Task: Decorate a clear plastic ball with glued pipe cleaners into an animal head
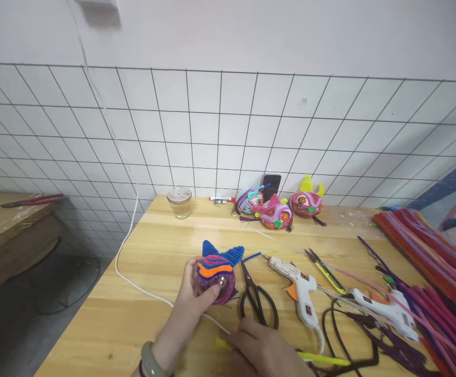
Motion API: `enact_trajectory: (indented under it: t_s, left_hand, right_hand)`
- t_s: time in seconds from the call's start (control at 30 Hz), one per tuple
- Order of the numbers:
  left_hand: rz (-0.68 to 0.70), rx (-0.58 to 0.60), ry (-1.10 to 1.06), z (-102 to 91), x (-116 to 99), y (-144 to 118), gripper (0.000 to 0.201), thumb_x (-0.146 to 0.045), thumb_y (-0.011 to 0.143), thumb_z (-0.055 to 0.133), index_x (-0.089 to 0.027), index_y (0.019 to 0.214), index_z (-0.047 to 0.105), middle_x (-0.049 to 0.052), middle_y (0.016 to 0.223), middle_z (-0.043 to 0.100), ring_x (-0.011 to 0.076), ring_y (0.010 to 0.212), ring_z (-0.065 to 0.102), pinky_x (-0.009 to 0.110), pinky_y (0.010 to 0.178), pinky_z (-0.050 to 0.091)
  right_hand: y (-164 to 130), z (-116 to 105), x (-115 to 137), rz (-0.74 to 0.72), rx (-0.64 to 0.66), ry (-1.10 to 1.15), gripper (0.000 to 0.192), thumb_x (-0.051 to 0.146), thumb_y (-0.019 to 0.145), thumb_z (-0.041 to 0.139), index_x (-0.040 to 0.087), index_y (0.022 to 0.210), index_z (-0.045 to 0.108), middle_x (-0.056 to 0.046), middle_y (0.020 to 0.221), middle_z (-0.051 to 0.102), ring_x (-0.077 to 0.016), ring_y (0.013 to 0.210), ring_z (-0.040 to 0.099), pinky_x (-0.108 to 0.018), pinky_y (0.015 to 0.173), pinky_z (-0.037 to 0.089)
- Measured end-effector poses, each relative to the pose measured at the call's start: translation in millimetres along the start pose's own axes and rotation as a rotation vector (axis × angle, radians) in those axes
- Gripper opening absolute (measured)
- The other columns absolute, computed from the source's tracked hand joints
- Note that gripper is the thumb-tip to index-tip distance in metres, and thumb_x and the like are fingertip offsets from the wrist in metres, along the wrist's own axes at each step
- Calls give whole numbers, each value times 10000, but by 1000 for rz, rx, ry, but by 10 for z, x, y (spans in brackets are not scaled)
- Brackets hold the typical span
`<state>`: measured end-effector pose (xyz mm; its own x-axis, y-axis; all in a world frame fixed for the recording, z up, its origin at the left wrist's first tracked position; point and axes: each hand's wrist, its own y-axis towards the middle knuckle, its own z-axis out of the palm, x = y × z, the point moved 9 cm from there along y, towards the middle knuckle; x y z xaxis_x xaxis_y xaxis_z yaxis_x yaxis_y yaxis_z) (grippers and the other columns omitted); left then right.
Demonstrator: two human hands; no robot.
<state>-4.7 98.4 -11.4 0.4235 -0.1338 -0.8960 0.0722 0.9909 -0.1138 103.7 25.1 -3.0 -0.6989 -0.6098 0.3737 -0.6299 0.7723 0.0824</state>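
A clear ball ornament point(215, 272), partly covered with pink, purple, orange and blue pipe cleaners and topped by two blue ear shapes, is in my left hand point(196, 293). My thumb lies across its bare clear side. Low in front of me, my right hand point(263, 348) is closed around a yellow pipe cleaner point(223, 343), whose tip sticks out on the left; the fingers partly hide it. Another yellow length point(325, 359) shows to the right of that hand, and I cannot tell if it is the same piece. Black-handled scissors point(257, 298) lie just beyond my right hand.
A white glue gun point(300, 293) lies right of the scissors, a second glue gun point(388, 311) further right. A yellow-green cutter point(325, 272), pipe cleaner bundles point(427, 251), finished ornaments point(277, 213), a phone point(271, 186) and a glass cup point(179, 203) are also on the table.
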Motion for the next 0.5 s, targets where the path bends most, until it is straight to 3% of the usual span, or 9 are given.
enact_trajectory:
  t_s: [0.1, 0.2, 0.37, 0.5]
  left_hand:
    - [36, -19, 33, -52, -3, 22, 538, -278, 648, 796, -237, 1068, 463, 42, 1030, 653, 200, 951, 621, 305, 804, 499]
    - [72, -43, 52, -107, 15, 44, 529, -285, 657, 787, -241, 1070, 459, 37, 1028, 652, 199, 958, 626, 300, 805, 503]
    - [106, -84, 66, -174, 18, 74, 510, -275, 674, 768, -244, 1081, 462, 34, 1040, 642, 207, 977, 630, 309, 822, 504]
    - [121, -121, 43, -190, -22, 73, 514, -267, 659, 770, -241, 1083, 479, 34, 1044, 639, 214, 978, 628, 317, 820, 505]
  right_hand:
    - [-18, 33, -33, 22, -13, 80, 158, 139, 839, 561, 199, 934, 673, -56, 862, 699, -174, 756, 692, -198, 657, 527]
    - [-68, -137, -143, 103, -117, 217, 214, 140, 889, 477, 202, 907, 682, -70, 933, 705, -162, 845, 685, -196, 762, 512]
    - [-232, -370, -351, 214, -140, 299, 258, 243, 952, 408, 225, 899, 660, -54, 910, 682, -147, 828, 661, -194, 735, 488]
    - [-490, -533, -709, 366, -222, 199, 306, 341, 953, 387, 225, 819, 636, -39, 748, 663, -170, 715, 634, -245, 647, 469]
